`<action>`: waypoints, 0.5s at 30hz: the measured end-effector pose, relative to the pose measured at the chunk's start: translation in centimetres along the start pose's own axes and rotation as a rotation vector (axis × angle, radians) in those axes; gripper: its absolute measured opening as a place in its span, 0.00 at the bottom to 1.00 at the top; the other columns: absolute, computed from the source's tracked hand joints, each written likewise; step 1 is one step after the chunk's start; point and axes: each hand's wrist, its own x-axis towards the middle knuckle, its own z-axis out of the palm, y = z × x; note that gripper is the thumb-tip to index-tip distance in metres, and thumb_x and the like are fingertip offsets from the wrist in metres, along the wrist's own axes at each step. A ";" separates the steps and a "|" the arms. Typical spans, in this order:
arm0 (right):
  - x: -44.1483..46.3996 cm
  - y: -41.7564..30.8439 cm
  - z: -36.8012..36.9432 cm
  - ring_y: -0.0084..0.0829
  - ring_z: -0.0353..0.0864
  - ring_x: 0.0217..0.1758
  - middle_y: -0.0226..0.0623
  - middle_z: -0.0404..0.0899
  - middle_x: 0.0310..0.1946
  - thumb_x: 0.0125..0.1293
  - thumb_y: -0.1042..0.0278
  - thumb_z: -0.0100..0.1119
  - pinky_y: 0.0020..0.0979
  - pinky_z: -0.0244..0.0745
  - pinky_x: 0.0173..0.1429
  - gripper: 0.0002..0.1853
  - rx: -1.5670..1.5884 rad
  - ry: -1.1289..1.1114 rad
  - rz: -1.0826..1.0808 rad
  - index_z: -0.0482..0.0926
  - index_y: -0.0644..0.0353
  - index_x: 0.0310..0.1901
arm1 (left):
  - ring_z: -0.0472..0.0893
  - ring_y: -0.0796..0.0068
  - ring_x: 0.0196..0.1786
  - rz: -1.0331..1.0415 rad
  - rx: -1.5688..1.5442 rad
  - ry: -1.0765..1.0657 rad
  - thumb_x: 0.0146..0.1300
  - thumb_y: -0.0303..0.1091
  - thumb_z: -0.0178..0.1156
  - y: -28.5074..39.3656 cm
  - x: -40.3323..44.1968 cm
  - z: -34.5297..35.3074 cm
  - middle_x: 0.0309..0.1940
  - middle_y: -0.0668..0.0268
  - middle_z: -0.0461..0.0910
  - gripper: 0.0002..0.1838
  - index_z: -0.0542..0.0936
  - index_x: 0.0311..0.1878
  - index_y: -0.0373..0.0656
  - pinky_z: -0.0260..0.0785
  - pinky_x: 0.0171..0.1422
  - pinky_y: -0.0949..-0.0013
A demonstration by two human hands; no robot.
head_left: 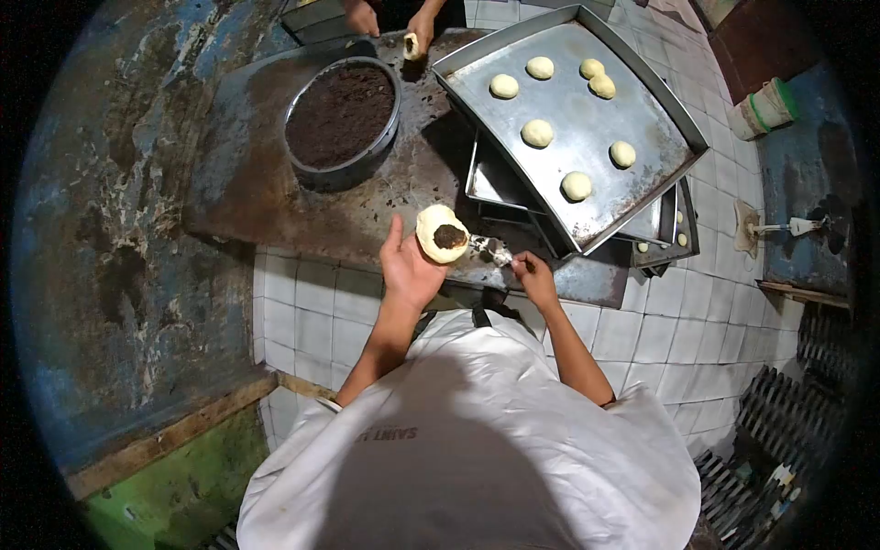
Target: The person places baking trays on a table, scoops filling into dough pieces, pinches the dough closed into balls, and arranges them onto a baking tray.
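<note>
On the palm and fingers of my left hand rests a flattened piece of pale dough. A dark crumbly filling sits on the dough, towards its right side. My right hand pinches the handle end of a small metal spatula-like tool, smeared with pale residue. The tool's tip points left and lies close to the dough's edge; whether it touches is unclear. Ahead of my left hand stands a large round metal basin holding dark crumbly filling.
To the right, a large metal tray carries several dough balls, stacked askew on other trays. Across the worn metal table, a co-worker's hands hold filled dough. A pale bucket stands far right.
</note>
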 end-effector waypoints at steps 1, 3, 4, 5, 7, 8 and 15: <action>0.3 2.0 -0.5 0.37 0.83 0.33 0.38 0.84 0.30 0.73 0.65 0.62 0.37 0.76 0.40 0.09 -0.399 0.160 -0.149 0.82 0.62 0.46 | 0.74 0.53 0.68 -0.007 -0.006 -0.017 0.75 0.64 0.48 0.2 0.1 -0.2 0.65 0.51 0.76 0.40 0.69 0.68 0.31 0.62 0.77 0.51; 0.2 1.5 -0.5 0.47 0.86 0.36 0.43 0.85 0.31 0.73 0.65 0.61 0.41 0.79 0.42 0.10 -0.802 0.333 -0.299 0.82 0.63 0.47 | 0.74 0.54 0.69 -0.020 -0.017 -0.051 0.74 0.65 0.49 0.6 0.5 -0.6 0.65 0.51 0.75 0.42 0.69 0.68 0.31 0.61 0.77 0.51; -0.6 -1.7 0.4 0.53 0.85 0.42 0.48 0.85 0.39 0.74 0.63 0.59 0.47 0.78 0.49 0.13 -0.843 0.289 -0.171 0.83 0.63 0.50 | 0.74 0.54 0.68 -0.050 -0.028 -0.056 0.74 0.65 0.49 0.9 0.4 -0.4 0.65 0.51 0.76 0.41 0.69 0.68 0.31 0.62 0.77 0.51; -1.2 -4.7 1.6 0.59 0.84 0.49 0.53 0.85 0.47 0.75 0.61 0.57 0.52 0.78 0.55 0.15 -0.879 0.243 -0.044 0.84 0.63 0.52 | 0.75 0.55 0.68 -0.079 -0.037 -0.060 0.75 0.65 0.49 1.2 0.3 -0.2 0.65 0.52 0.76 0.41 0.69 0.68 0.31 0.62 0.77 0.52; -1.3 -6.8 4.1 0.55 0.80 0.59 0.55 0.81 0.56 0.74 0.62 0.57 0.45 0.74 0.65 0.17 -0.656 0.293 -0.541 0.82 0.65 0.55 | 0.75 0.54 0.68 -0.091 0.016 -0.086 0.75 0.64 0.48 1.9 0.5 -0.6 0.66 0.50 0.75 0.41 0.69 0.69 0.30 0.62 0.77 0.52; -2.3 -11.3 6.4 0.42 0.84 0.54 0.47 0.83 0.54 0.76 0.60 0.57 0.36 0.77 0.58 0.20 -0.475 0.256 -0.546 0.79 0.64 0.61 | 0.75 0.54 0.69 -0.101 0.037 -0.095 0.75 0.64 0.48 2.2 0.5 -0.7 0.66 0.49 0.75 0.41 0.68 0.69 0.30 0.63 0.77 0.52; -0.6 -19.8 13.0 0.33 0.73 0.68 0.34 0.76 0.62 0.74 0.58 0.60 0.36 0.71 0.68 0.27 0.282 -0.274 0.057 0.71 0.55 0.71 | 0.80 0.66 0.58 -0.026 0.389 -0.132 0.77 0.50 0.54 6.2 1.6 -3.8 0.57 0.59 0.81 0.28 0.73 0.65 0.33 0.71 0.66 0.61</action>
